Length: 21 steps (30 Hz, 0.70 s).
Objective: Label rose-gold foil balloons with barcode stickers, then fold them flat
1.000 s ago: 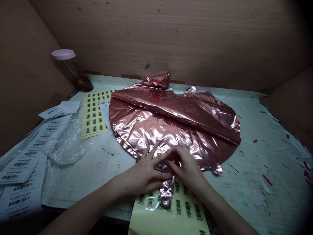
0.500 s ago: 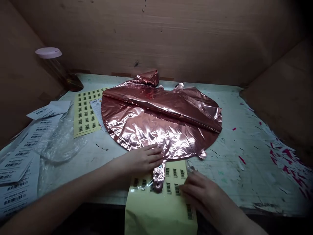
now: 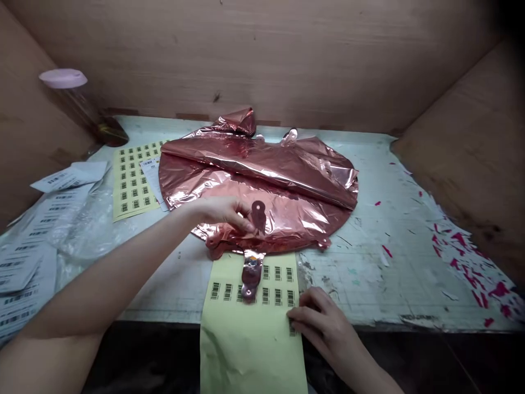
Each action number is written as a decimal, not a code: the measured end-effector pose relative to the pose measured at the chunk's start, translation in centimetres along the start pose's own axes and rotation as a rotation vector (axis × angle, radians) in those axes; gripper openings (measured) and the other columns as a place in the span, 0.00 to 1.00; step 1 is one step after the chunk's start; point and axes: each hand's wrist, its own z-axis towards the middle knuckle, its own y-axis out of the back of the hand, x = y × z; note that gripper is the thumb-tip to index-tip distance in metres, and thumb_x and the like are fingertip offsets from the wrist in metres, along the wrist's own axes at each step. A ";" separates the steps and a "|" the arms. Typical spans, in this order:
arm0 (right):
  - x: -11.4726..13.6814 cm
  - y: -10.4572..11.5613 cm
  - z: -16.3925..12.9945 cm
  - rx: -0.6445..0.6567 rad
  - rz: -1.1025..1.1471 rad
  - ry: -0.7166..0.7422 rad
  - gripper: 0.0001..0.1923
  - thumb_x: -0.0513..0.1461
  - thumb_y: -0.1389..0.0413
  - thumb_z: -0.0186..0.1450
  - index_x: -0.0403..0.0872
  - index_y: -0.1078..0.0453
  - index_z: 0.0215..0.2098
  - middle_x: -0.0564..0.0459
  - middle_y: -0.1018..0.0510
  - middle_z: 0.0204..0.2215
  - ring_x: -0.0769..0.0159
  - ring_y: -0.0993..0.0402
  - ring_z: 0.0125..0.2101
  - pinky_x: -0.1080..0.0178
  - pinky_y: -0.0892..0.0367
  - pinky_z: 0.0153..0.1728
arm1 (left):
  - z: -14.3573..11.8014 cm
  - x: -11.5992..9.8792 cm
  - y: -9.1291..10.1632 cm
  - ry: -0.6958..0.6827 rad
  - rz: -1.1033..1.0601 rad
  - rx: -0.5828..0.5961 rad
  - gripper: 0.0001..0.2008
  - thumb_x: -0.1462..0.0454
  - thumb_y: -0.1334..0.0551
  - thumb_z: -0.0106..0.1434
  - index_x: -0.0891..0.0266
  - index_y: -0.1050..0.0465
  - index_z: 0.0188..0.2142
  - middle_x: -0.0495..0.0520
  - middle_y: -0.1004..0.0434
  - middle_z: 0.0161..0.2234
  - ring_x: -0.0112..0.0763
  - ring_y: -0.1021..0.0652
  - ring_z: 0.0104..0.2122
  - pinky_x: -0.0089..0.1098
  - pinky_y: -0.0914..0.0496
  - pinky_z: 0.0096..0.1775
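Note:
A flat rose-gold foil balloon (image 3: 246,158) with small tabs along its edge lies on the table, partly folded over itself. My left hand (image 3: 223,212) rests over its near side, with thumb and fingers closed on the foil beside an upturned tab (image 3: 258,214). Another tab (image 3: 251,276) hangs over a yellow sheet of barcode stickers (image 3: 250,345), which runs past the table's front edge. At the sheet's right margin, my right hand (image 3: 326,325) has its fingertips pinched by the lowest barcode sticker; whether that sticker is lifted cannot be seen.
On the left are white barcode label strips (image 3: 65,216), clear plastic wrap (image 3: 77,230) and another yellow sticker sheet (image 3: 131,183). A clear tube with a pink lid (image 3: 63,78) leans in the back corner. Pink and white scraps (image 3: 471,257) lie at right, and brown panels (image 3: 266,65) enclose the table.
My left hand has gone from lying flat on the foil to pinching it, and the balloon's near edge is now gathered up with a tab raised. My right hand stays by the sheet's edge.

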 end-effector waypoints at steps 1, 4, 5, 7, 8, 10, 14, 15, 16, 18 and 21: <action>0.0 0.0 0.2 0.004 0.003 0.000 0.07 0.32 0.47 0.69 0.47 0.28 0.39 0.49 0.33 0.34 0.62 0.33 0.36 0.61 0.33 0.33 | 0.2 -0.6 0.4 0.016 -0.013 -0.015 0.12 0.58 0.30 0.56 0.63 0.22 0.37 0.51 0.21 0.34 0.30 0.22 0.35 0.31 0.28 0.41; -0.2 -0.1 0.5 0.006 0.009 0.000 0.06 0.33 0.46 0.69 0.48 0.28 0.38 0.50 0.34 0.34 0.61 0.34 0.36 0.60 0.34 0.34 | 1.1 -2.2 1.2 0.028 -0.024 -0.208 0.15 0.60 0.28 0.53 0.64 0.25 0.37 0.52 0.21 0.35 0.30 0.22 0.35 0.32 0.28 0.39; -0.3 -0.1 0.6 0.008 0.010 -0.001 0.05 0.33 0.46 0.68 0.48 0.29 0.37 0.50 0.34 0.34 0.61 0.34 0.36 0.59 0.34 0.35 | 1.5 -2.7 1.4 0.022 -0.030 -0.275 0.17 0.62 0.26 0.51 0.65 0.26 0.37 0.52 0.21 0.35 0.30 0.22 0.35 0.32 0.28 0.39; -0.4 -0.2 0.8 0.016 0.009 -0.011 0.05 0.33 0.45 0.68 0.48 0.29 0.35 0.51 0.33 0.34 0.60 0.34 0.36 0.58 0.35 0.36 | 2.1 -3.5 1.9 0.010 -0.061 -0.360 0.20 0.65 0.25 0.47 0.64 0.27 0.38 0.52 0.21 0.35 0.31 0.21 0.36 0.33 0.27 0.39; -0.4 -0.1 0.8 0.026 0.008 -0.025 0.05 0.33 0.44 0.67 0.48 0.30 0.35 0.51 0.33 0.34 0.60 0.34 0.36 0.58 0.35 0.36 | 2.4 -3.8 2.2 0.008 -0.072 -0.366 0.20 0.66 0.24 0.46 0.64 0.27 0.37 0.51 0.21 0.34 0.31 0.21 0.35 0.34 0.27 0.40; -0.3 0.0 1.1 0.073 0.005 -0.067 0.05 0.32 0.44 0.67 0.48 0.31 0.34 0.51 0.33 0.35 0.60 0.34 0.37 0.56 0.36 0.37 | 2.8 -4.3 2.9 0.006 -0.068 -0.338 0.18 0.66 0.24 0.44 0.64 0.27 0.34 0.50 0.21 0.31 0.31 0.21 0.34 0.35 0.27 0.41; 0.0 0.3 1.7 0.203 -0.045 -0.135 0.07 0.31 0.46 0.67 0.48 0.34 0.35 0.52 0.31 0.36 0.59 0.33 0.39 0.55 0.36 0.39 | 3.3 -4.7 3.6 0.047 0.000 -0.311 0.13 0.63 0.24 0.45 0.65 0.25 0.27 0.51 0.21 0.28 0.30 0.22 0.31 0.35 0.27 0.40; 0.0 0.2 1.8 0.211 -0.073 -0.127 0.07 0.30 0.47 0.67 0.48 0.35 0.34 0.52 0.31 0.36 0.59 0.33 0.38 0.55 0.36 0.38 | 3.4 -4.7 3.7 0.059 0.011 -0.327 0.12 0.63 0.25 0.47 0.65 0.25 0.27 0.52 0.21 0.28 0.30 0.22 0.30 0.34 0.27 0.39; -0.1 0.1 1.9 0.205 -0.104 -0.105 0.08 0.30 0.48 0.67 0.48 0.35 0.34 0.52 0.30 0.36 0.59 0.33 0.38 0.55 0.35 0.37 | 3.5 -4.6 3.8 0.069 0.020 -0.345 0.11 0.63 0.26 0.48 0.65 0.25 0.28 0.52 0.21 0.28 0.30 0.22 0.30 0.34 0.27 0.38; -0.4 -0.3 1.7 0.146 -0.164 -0.013 0.08 0.30 0.49 0.68 0.47 0.36 0.33 0.51 0.29 0.35 0.60 0.33 0.35 0.56 0.35 0.34 | 3.7 -4.3 4.0 0.083 0.050 -0.404 0.09 0.63 0.28 0.52 0.64 0.26 0.28 0.52 0.22 0.27 0.30 0.22 0.29 0.33 0.26 0.36; -0.6 -0.8 0.8 0.042 -0.217 0.184 0.09 0.30 0.53 0.70 0.46 0.35 0.36 0.48 0.26 0.36 0.59 0.30 0.36 0.55 0.31 0.35 | 4.6 -3.5 4.7 0.097 0.188 -0.566 0.07 0.64 0.31 0.56 0.63 0.28 0.28 0.51 0.22 0.27 0.30 0.22 0.29 0.31 0.27 0.35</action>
